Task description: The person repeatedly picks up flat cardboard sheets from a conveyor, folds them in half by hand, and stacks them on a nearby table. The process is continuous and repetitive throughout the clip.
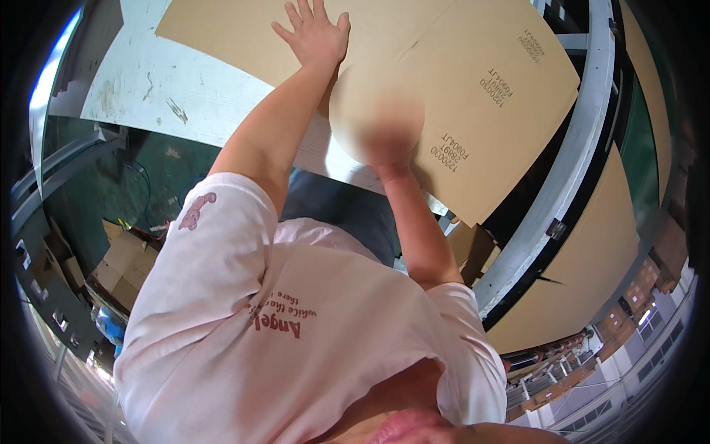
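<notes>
A large flat sheet of brown cardboard lies over a scuffed white tabletop, with dark print along its right side. My left hand reaches far across and rests flat on the cardboard, fingers spread. Closer to my body, my right hand is at the sheet's near edge. A round blurred patch covers most of that hand, so its fingers and anything in them are hidden.
A curved-looking grey metal rail runs along the right, with another brown cardboard sheet beyond it. Cardboard boxes stand at the lower left on the green floor.
</notes>
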Available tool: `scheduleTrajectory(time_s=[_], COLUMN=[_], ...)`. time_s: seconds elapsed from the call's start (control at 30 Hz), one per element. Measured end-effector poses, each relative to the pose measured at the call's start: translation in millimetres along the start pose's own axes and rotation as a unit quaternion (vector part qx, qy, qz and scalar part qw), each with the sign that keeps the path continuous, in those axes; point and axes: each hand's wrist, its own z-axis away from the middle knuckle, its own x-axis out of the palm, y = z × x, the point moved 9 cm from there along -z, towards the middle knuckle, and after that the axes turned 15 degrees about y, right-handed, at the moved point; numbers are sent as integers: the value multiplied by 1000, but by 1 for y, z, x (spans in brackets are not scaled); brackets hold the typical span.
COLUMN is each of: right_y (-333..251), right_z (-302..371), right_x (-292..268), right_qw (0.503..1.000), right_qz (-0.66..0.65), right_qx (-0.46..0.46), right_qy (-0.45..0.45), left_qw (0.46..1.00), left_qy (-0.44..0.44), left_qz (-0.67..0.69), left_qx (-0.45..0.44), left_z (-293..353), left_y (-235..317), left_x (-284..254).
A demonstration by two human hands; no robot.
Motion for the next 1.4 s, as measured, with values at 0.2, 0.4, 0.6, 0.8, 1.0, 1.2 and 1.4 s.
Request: scheduleTrajectory(time_s=[0.2, 0.4, 0.6, 0.8, 1.0, 1.2, 1.4], right_y=[1, 19, 43, 45, 101, 106, 121], right_z=[-1, -7, -13, -41, -121, -131, -130], right_x=[-14, -27, -39, -42, 12, 14, 18], right_qw=[998, 998, 997, 989, 971, 972, 975], right_qz=[-60, -55, -68, -126, -175, -216, -194], right_qx=[19, 1, 2, 12, -97, -60, -89], right_qy=[-20, -35, -36, -73, -133, -77, -55], left_qw=[1000, 998, 985, 960, 961, 957, 789], left_qy=[-9, -39, -59, -74, -108, -94, -252], left_qz=[11, 1, 121, 179, 161, 166, 365], left_qx=[-26, -47, 104, 203, 198, 219, 425], left_z=[2, 9, 23, 34, 35, 33, 115], left_y=[1, 12, 59, 79, 80, 84, 123], left_x=[-3, -15, -19, -34, -30, -42, -106])
